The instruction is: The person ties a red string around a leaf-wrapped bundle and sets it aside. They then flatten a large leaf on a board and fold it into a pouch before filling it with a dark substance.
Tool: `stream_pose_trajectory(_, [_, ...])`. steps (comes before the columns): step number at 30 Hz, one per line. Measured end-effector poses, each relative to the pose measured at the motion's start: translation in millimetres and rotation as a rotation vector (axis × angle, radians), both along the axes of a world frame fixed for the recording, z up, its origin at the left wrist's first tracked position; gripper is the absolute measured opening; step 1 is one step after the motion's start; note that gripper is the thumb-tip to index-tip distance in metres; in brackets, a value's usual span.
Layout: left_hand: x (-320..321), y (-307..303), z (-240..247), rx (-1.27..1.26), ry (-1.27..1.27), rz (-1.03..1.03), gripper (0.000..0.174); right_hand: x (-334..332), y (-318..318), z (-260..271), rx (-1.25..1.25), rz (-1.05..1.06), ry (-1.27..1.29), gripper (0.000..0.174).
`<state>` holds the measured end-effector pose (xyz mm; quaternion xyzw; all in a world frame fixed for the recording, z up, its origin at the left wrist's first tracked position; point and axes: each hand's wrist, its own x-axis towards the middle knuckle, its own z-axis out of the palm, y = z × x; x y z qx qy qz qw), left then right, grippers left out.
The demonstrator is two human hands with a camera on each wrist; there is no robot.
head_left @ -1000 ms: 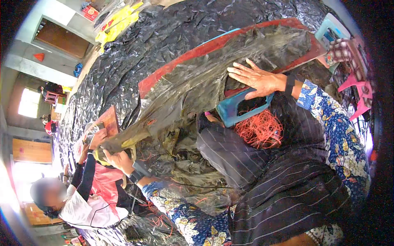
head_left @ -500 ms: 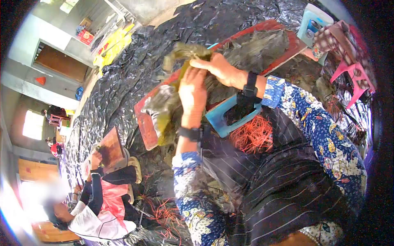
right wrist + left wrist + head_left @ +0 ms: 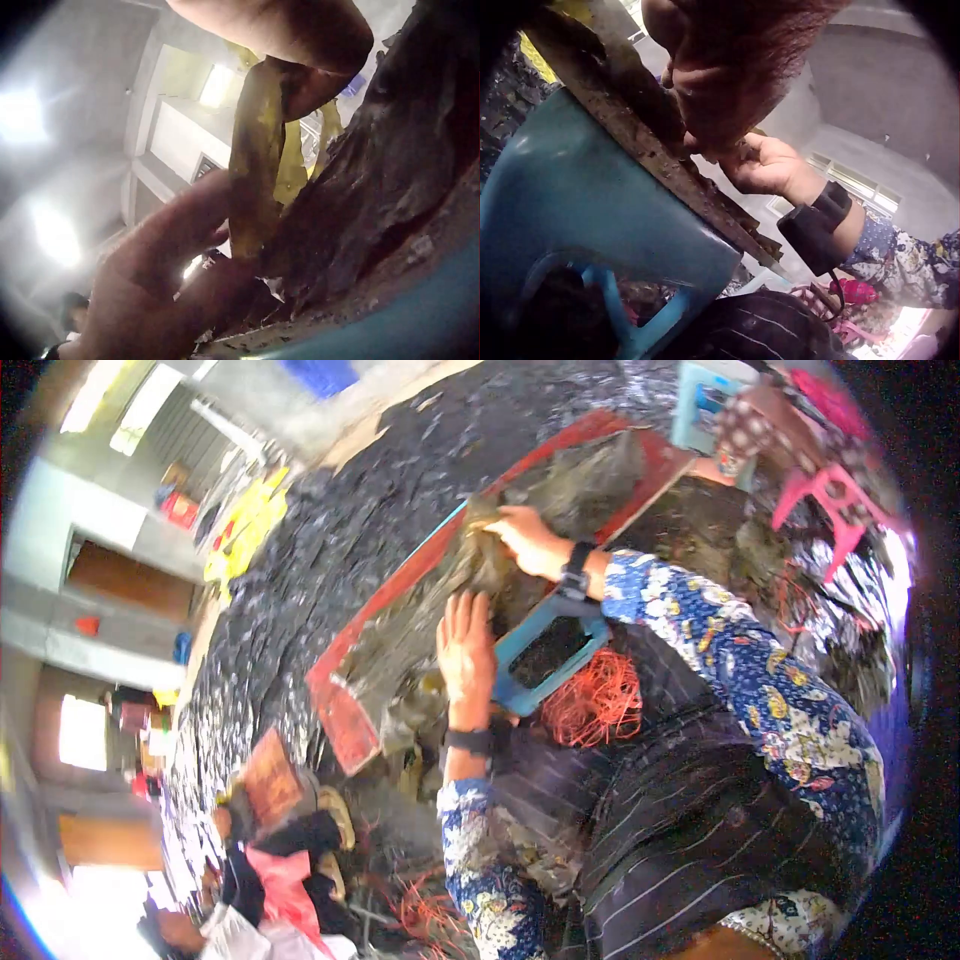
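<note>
Long olive-brown sheets that look like kelp (image 3: 390, 625) lie along a red board (image 3: 345, 730), which rests on a blue plastic stool (image 3: 515, 678). My right hand (image 3: 532, 542) pinches the raised edge of a sheet near the board's middle. In the right wrist view a yellowish fold of the kelp (image 3: 255, 157) stands up between the two hands. My left hand (image 3: 466, 652) rests on the kelp at the near side, fingers straight. The left wrist view has the left hand (image 3: 727, 67) close over the board's edge, the right hand (image 3: 769, 165) just beyond.
A bundle of red string (image 3: 598, 700) sits by the stool on my lap. Another seated person (image 3: 270, 880) works at a small board (image 3: 272, 780) on the left. A pink stool (image 3: 835, 510) stands at right. Black plastic sheeting (image 3: 330, 540) covers the floor.
The hands came from wide apart to meet over the kelp, lifting a bunched piece. Now the left hand has come away from the right, and the kelp lies lower along the board.
</note>
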<state>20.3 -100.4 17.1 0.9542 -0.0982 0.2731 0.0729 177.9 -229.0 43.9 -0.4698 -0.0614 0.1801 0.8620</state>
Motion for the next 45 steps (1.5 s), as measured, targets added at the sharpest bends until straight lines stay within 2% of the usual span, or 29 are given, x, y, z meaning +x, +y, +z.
stream_pose_trajectory(1, [0, -1, 1, -0.027, 0.036, 0.018, 0.049, 17, 2, -16, -0.095, -0.030, -0.052, 0.008])
stream_pose_trajectory(4, [0, 6, -7, -0.085, 0.065, 0.038, 0.047, 8, -7, 6, 0.015, -0.053, -0.029, 0.010])
stream_pose_trajectory(6, [-2, 9, -10, -0.119, 0.089, 0.043, 0.047, 2, -16, 20, -0.057, -0.087, -0.052, 0.012])
stream_pose_trajectory(10, [-1, 12, -10, -0.120, 0.077, 0.012, 0.048, 21, -24, 10, -0.068, -0.165, -0.116, 0.012])
stream_pose_trajectory(12, [-3, 13, -11, -0.119, 0.097, 0.024, 0.054, 40, -30, -1, 0.047, -0.122, -0.133, 0.013])
stream_pose_trajectory(14, [-6, 12, -7, -0.105, 0.126, 0.025, 0.057, 52, -44, 2, 0.031, -0.192, -0.251, 0.014])
stream_pose_trajectory(16, [-6, 10, -8, -0.096, 0.155, 0.027, 0.061, 73, -62, 3, 0.004, -0.232, -0.260, 0.013])
stream_pose_trajectory(18, [-5, 11, -12, -0.065, 0.157, 0.009, 0.066, 75, -80, 15, 0.110, -0.235, -0.259, 0.013])
stream_pose_trajectory(20, [-5, 12, -16, -0.056, 0.153, 0.016, 0.065, 89, -99, 16, 0.103, -0.288, -0.305, 0.014])
stream_pose_trajectory(24, [-5, 11, -22, -0.129, 0.152, -0.015, 0.058, 116, -132, -3, 0.021, -0.352, -0.292, 0.012])
stream_pose_trajectory(26, [-5, 15, -29, -0.145, 0.124, -0.035, 0.054, 119, -144, -10, -0.290, -0.493, -0.007, 0.009])
stream_pose_trajectory(30, [-3, 16, -30, -0.115, 0.104, -0.023, 0.053, 128, -164, -24, -0.176, -0.508, -0.034, 0.012])
stream_pose_trajectory(34, [-4, 17, -32, -0.110, 0.116, -0.025, 0.053, 145, -193, -27, -0.287, -0.587, -0.130, 0.011])
stream_pose_trajectory(35, [-4, 17, -32, -0.100, 0.120, -0.016, 0.052, 145, -205, -28, -0.849, -0.816, -0.859, 0.011])
stream_pose_trajectory(36, [-4, 17, -33, -0.108, 0.120, 0.021, 0.052, 151, -214, -33, -1.370, -0.959, -1.641, 0.012])
stream_pose_trajectory(38, [-7, 17, -36, -0.098, 0.082, -0.013, 0.050, 244, -241, -105, -1.544, -0.622, -1.071, 0.012])
stream_pose_trajectory(40, [-7, 14, -36, -0.117, 0.083, 0.000, 0.047, 218, -237, -74, -2.062, -0.831, -1.134, 0.009])
stream_pose_trajectory(41, [-8, 12, -35, -0.119, 0.081, 0.013, 0.046, 206, -230, -62, -1.460, -0.936, -0.751, 0.013])
stream_pose_trajectory(42, [-9, 10, -35, -0.121, 0.083, 0.035, 0.046, 193, -227, -48, -0.866, -0.946, -0.361, 0.017])
stream_pose_trajectory(44, [-7, 7, -32, -0.113, 0.083, 0.022, 0.047, 137, -192, 1, -1.139, -1.239, -0.585, 0.025])
stream_pose_trajectory(45, [-6, 4, -30, -0.113, 0.099, 0.026, 0.046, 149, -186, -5, -1.208, -1.306, -0.820, 0.026])
